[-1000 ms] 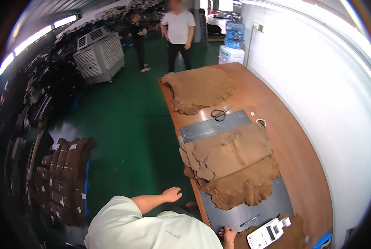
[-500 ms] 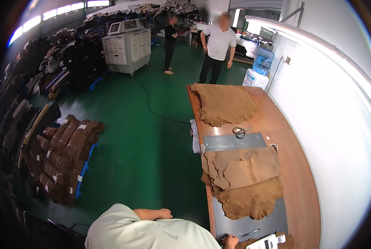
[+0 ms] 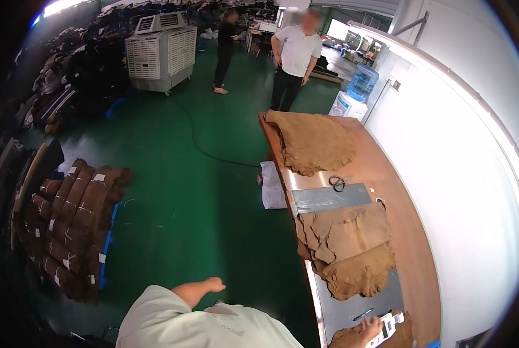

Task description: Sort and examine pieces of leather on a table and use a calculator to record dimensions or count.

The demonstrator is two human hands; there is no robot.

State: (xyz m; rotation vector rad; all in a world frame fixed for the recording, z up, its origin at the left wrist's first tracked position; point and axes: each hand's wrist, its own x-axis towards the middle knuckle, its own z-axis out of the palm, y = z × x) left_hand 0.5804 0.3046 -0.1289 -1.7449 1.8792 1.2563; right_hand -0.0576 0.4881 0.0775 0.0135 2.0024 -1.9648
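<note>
At the bottom right, my right hand (image 3: 371,329) is at a white device with a small display (image 3: 389,330), its fingers curled over the near left edge. The device lies on a piece of brown leather (image 3: 346,337) on the table. A dark pen (image 3: 363,314) lies just beyond that hand. My left hand (image 3: 215,284) is away from the table, over the green floor, with curled fingers and nothing visible in it. Further up the table, several overlapping brown hides (image 3: 358,235) lie on a dark grey mat (image 3: 343,307).
Black-handled scissors (image 3: 339,183) and another hide stack (image 3: 314,142) lie farther along the wooden table (image 3: 407,232). A white bag (image 3: 273,185) hangs beside it. Tied leather rolls (image 3: 74,223) are at left. Two people stand beyond, near an air cooler (image 3: 161,55) and a water dispenser (image 3: 348,105).
My right hand has moved right and onto the white device. My left hand has shifted left and farther out from my body. The view has turned slightly.
</note>
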